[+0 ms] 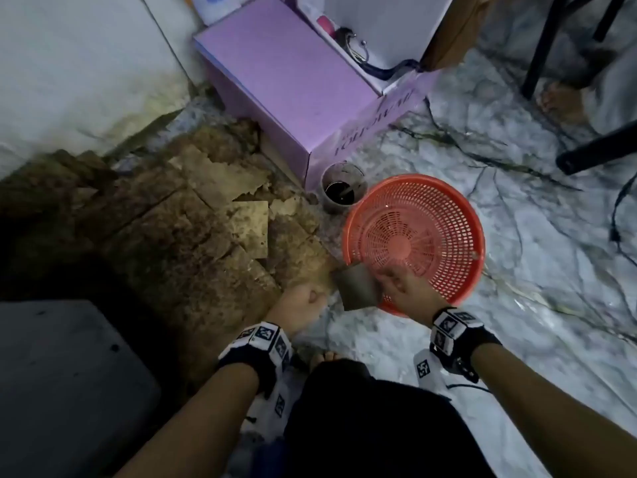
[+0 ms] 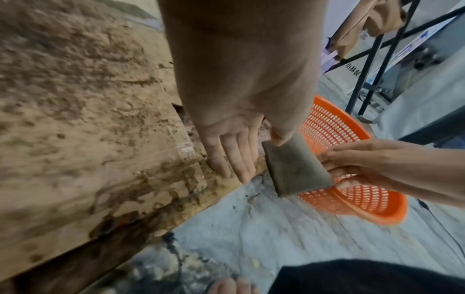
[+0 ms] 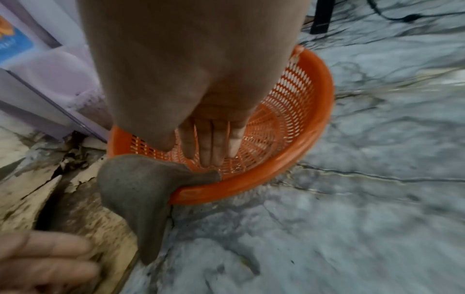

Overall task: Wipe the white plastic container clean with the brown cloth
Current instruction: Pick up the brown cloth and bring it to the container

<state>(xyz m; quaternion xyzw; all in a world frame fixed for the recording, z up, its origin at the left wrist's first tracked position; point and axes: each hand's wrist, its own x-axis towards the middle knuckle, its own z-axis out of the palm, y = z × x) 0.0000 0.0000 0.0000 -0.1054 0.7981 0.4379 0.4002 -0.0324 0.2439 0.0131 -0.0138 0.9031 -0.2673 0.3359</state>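
Observation:
A folded brown cloth (image 1: 356,288) hangs over the near rim of an orange basket (image 1: 413,236). My right hand (image 1: 386,284) pinches the cloth's right edge. In the left wrist view the cloth (image 2: 294,167) sits between both hands, with the right hand (image 2: 334,169) curled on it. My left hand (image 2: 256,157) has straight fingers pointing down, and its thumb touches the cloth's top corner. In the right wrist view the cloth (image 3: 141,191) droops over the basket rim (image 3: 226,191). A small round, dirty whitish container (image 1: 342,188) holding dark liquid stands beyond the basket, apart from both hands.
A purple cardboard box (image 1: 286,84) stands behind the container. Broken, crumbling brown flooring (image 1: 193,229) lies to the left, marbled plastic sheeting (image 1: 517,270) to the right. Black chair legs (image 1: 551,63) and a person's bare foot (image 1: 558,101) are at the far right. A dark block (image 1: 62,374) is at the near left.

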